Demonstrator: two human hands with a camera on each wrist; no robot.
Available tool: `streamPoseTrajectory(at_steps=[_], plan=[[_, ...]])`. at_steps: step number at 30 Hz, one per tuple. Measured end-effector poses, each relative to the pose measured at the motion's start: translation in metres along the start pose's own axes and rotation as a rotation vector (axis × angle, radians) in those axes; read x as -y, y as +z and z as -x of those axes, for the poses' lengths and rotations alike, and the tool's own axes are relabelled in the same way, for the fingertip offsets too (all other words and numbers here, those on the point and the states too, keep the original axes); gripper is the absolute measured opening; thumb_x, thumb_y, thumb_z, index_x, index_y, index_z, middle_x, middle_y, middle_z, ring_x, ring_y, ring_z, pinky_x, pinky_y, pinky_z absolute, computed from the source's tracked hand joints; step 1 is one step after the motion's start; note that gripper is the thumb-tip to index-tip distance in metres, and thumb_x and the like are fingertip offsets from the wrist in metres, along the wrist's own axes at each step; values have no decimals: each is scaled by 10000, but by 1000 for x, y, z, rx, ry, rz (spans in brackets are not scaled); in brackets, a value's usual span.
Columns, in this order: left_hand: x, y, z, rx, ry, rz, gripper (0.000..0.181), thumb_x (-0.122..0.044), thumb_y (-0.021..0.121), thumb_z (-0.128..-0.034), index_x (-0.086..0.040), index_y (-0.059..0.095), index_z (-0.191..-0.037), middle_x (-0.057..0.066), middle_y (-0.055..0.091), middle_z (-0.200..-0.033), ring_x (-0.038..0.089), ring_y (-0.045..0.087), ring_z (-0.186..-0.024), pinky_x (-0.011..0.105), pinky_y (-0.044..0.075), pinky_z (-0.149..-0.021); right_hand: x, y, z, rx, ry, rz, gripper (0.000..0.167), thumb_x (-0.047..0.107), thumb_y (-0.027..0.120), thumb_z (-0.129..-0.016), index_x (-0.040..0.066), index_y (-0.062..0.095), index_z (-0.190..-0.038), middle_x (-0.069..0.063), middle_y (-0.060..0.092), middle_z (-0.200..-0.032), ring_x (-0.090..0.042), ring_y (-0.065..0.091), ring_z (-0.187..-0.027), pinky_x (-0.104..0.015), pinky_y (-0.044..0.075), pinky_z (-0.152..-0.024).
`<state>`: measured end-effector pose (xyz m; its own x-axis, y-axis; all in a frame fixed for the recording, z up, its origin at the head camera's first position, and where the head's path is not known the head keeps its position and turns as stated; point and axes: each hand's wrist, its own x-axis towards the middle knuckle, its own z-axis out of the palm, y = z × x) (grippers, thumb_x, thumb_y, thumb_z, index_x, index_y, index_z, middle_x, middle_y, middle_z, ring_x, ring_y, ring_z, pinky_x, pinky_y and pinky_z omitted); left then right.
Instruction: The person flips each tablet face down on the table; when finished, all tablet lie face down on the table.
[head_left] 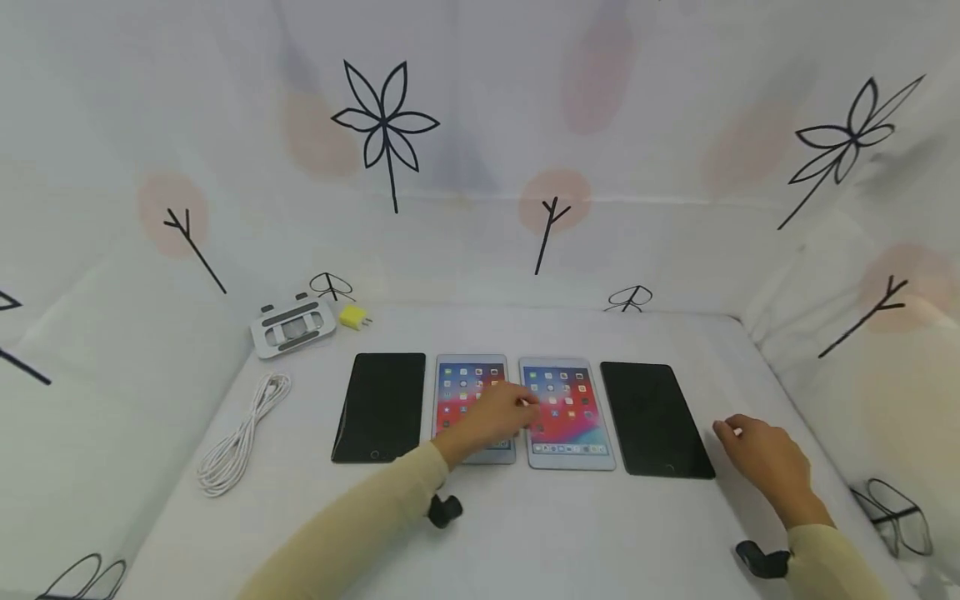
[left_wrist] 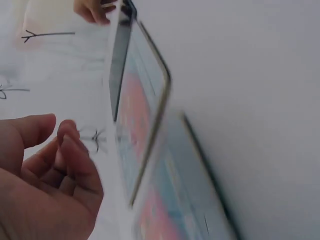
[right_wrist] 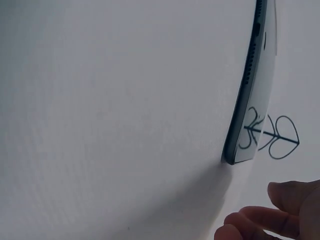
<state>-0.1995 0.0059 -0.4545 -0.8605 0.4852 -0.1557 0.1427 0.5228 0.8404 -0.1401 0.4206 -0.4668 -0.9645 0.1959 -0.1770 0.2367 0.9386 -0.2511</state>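
Observation:
Four tablets would be several: a row lies flat on the white table. My left hand (head_left: 491,414) hovers over the two white tablets with lit app screens, the left one (head_left: 459,379) and the right one (head_left: 573,417). Its fingers are loosely curled, and in the left wrist view a gap separates thumb and fingertips, with nothing between them. My right hand (head_left: 768,458) is just right of the right black tablet (head_left: 652,417), apart from it. Its thumb and fingers (right_wrist: 252,220) are relaxed and hold nothing. Another black tablet (head_left: 382,400), screen dark, lies at the row's left end.
A coiled white cable (head_left: 236,446) lies at the table's left. Behind it are a grey-and-white stand-like object (head_left: 292,325) and a yellow plug adapter (head_left: 354,317). White cloth with flower and twig drawings surrounds the table (head_left: 570,533).

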Motion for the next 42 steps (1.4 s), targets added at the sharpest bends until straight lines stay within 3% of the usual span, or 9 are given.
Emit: streamPoseTrajectory(at_steps=[3,9,15,22,29,33,37,39,42], plan=[[-19,32,-14,92,-84,227,253,-259,643,-1003,-33,727,-1079,65,670,-788,199,620,-675,266,527,-638,0,0,4,11,8,-15,635,474,430,-1052,-94,578,-1294,-374,614,-1218,-579,600,-1003,-563,503,-638],[-42,86,-30,108,-216,577,203,-188,672,-985,-16,728,-1077,78,669,-865,168,631,-731,296,611,-772,2,7,11,55,2,-63,638,500,450,-1041,-71,604,-1281,-378,592,-1261,-576,603,-1019,-560,507,-644],[-53,115,-34,34,-303,652,220,-194,680,-978,2,683,-1078,123,641,-975,219,606,-851,420,583,-935,1,19,20,67,12,-85,590,448,485,-1037,-85,616,-1253,-376,599,-1250,-585,588,-1052,-586,509,-697],[-61,124,-40,49,-329,633,440,-224,690,-967,36,589,-1308,156,624,-1284,369,620,-1185,503,482,-1067,0,23,26,76,34,-144,586,419,483,-1036,-119,598,-1240,-201,723,-941,-363,661,-849,-452,499,-641],[-65,124,-44,70,-335,715,367,-194,685,-971,24,583,-1247,169,591,-1306,421,554,-1275,524,441,-1100,8,23,30,149,63,-256,618,427,466,-1049,-141,499,-1291,-4,643,-738,-173,587,-655,-326,434,-592],[-67,121,-45,77,-327,776,436,-181,684,-973,31,541,-1325,177,556,-1358,426,533,-1285,532,428,-1108,12,20,28,134,41,-209,624,453,469,-1043,-129,538,-1257,-107,668,-788,-292,636,-740,-419,482,-658],[-65,119,-45,89,-319,795,503,-195,695,-969,16,511,-1387,166,545,-1383,400,538,-1274,523,429,-1112,15,21,23,90,54,-179,621,443,467,-1037,-143,594,-1198,-322,669,-1040,-501,618,-966,-585,502,-792],[-64,118,-45,95,-318,802,510,-205,702,-965,5,512,-1389,155,547,-1379,387,543,-1263,518,434,-1110,16,22,22,91,79,-212,634,438,468,-1036,-162,587,-1200,-329,663,-1038,-484,618,-949,-562,509,-783],[-62,116,-44,104,-311,825,524,-214,704,-963,-13,510,-1407,146,543,-1389,389,539,-1267,516,435,-1111,17,23,22,100,123,-316,660,429,468,-1040,-195,540,-1242,-210,674,-889,-307,614,-814,-430,516,-691]])
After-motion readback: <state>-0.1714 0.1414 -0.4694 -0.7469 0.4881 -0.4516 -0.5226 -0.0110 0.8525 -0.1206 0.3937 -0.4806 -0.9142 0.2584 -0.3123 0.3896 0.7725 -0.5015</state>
